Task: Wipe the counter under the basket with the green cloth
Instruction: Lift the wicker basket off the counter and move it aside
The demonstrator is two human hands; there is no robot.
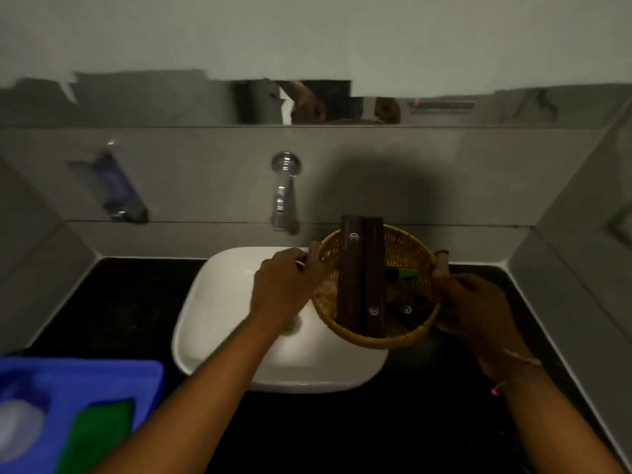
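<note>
Basket: we see the round woven basket held between both hands, partly over the right edge of the white sink and partly over the black counter; whether its base touches either surface we cannot tell.
Left hand: our left hand is on the basket's left rim, fingers curled around the edge there, forearm crossing above the sink bowl.
Right hand: our right hand is closed on the right rim, by a small handle knob, with a thin thread band on the wrist.
Basket contents: two tall dark brown packets lean upright side by side against the back rim; a small green and black item and other dark sachets lie to their right (the labels are too blurred to read).
Green cloth: the green cloth lies in the blue tub at the lower left, well apart from both hands, beside a pale round object we cannot identify.
Wall: a chrome tap juts from the grey tiles above the sink, and a wall-mounted dispenser hangs to its left.
Mirror: the mirror strip above reflects both hands dimly.
</note>
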